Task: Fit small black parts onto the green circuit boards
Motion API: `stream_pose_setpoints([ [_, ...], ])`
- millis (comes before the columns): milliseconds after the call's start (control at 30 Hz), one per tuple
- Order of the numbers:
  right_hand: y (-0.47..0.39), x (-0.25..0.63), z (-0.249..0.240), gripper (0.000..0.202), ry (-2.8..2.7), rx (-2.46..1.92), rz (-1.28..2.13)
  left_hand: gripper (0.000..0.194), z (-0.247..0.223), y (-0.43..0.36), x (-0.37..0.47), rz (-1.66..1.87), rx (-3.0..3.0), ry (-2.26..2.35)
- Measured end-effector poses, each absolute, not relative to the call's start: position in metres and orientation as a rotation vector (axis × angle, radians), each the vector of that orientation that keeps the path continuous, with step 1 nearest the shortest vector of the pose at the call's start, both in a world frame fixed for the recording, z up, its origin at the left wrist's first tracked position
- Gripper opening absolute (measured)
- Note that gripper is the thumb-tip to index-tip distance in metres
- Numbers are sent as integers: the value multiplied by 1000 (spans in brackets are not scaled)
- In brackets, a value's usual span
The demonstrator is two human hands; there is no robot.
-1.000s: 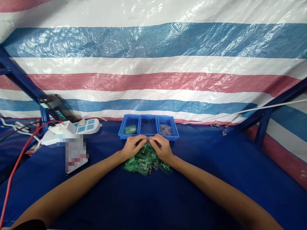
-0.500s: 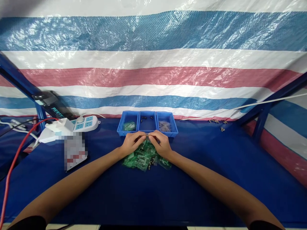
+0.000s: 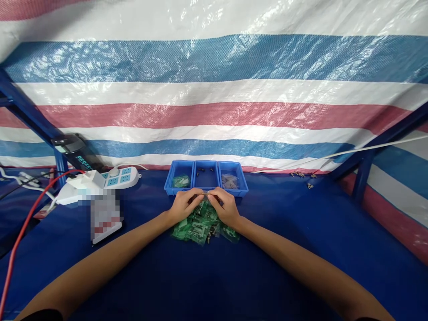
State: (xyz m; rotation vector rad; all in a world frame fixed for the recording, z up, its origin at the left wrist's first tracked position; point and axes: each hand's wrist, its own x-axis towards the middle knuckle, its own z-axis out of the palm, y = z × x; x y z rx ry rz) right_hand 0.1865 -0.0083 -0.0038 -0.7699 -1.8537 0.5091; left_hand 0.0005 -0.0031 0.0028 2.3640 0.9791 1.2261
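Left hand (image 3: 183, 206) and right hand (image 3: 226, 207) pinch one small part (image 3: 206, 193) between fingertips. Green packets (image 3: 200, 225) lie under them, blue tray (image 3: 206, 189) just beyond.

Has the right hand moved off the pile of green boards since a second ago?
No. The right hand sits in the same spot, over the green boards just before the blue tray; only the camera shifted.

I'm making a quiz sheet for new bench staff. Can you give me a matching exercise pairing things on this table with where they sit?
Things:
1. pile of green bags
2. power strip
3. blue tray
4. loose screws

Places:
A. far right, by the tarp
B. under both hands
C. far left
D. just beyond the hands

Pairs: 1-B, 2-C, 3-D, 4-A
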Motion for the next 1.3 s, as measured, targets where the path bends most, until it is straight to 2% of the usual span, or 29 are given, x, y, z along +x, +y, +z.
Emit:
stream_pose_setpoints([
  [367,-8,187,-6,13,-1859,-760,479,18,2,-3,0,1229,2382,983],
  [1300,-8,187,-7,16,-1863,-793,525,19,2,-2,0,1241,2413,965],
])
